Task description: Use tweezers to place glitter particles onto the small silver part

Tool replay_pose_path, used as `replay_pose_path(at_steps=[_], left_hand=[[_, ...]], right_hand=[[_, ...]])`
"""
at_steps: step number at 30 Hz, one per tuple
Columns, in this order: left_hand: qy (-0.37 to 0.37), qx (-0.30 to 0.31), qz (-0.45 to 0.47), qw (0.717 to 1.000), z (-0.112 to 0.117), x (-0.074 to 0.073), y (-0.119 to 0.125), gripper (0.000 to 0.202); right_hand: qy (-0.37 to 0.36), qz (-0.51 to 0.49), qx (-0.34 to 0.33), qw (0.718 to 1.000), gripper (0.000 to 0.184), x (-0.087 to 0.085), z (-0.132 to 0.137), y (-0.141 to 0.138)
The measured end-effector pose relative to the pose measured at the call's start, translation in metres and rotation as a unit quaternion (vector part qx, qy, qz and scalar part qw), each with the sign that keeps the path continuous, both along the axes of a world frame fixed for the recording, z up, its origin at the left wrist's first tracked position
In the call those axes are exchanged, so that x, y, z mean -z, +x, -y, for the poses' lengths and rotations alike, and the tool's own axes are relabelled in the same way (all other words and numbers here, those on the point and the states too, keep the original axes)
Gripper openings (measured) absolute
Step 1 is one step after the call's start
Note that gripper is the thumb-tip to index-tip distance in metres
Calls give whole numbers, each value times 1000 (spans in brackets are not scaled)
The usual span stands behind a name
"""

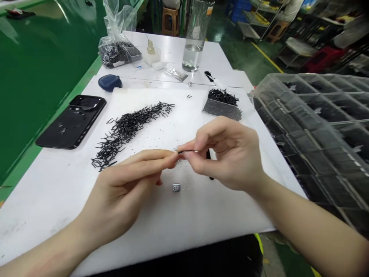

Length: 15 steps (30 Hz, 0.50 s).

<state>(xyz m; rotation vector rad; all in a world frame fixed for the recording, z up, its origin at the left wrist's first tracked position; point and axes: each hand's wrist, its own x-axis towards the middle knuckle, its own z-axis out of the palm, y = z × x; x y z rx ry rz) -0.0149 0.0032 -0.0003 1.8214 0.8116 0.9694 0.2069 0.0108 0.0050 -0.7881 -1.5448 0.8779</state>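
My left hand (131,184) and my right hand (227,156) meet above the white table (201,219), fingertips pinched together on a small thin black part (184,152). A thin black stick (210,161) also shows under my right hand's fingers. A small silver piece (176,187) lies on the table just below my fingertips. A long heap of black bent wire parts (127,129) stretches across the table to the left of my hands. A clear tray of more black parts (222,103) sits beyond my right hand.
A black phone (72,121) and a dark blue case (110,82) lie at the left. A plastic bag of black parts (117,46), a small bottle (150,48) and a clear water bottle (196,38) stand at the back. A clear compartment organizer (317,123) fills the right.
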Motion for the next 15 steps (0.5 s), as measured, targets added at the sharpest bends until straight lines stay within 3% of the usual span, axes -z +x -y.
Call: replay_pose_path(at_steps=[12, 15], left_hand=[[43, -28, -112, 992, 1, 9, -5, 47], [46, -73, -140, 986, 4, 6, 1, 48]], right_hand=[[23, -10, 1, 1000, 17, -4, -2, 1], [26, -19, 21, 999, 16, -8, -3, 1]])
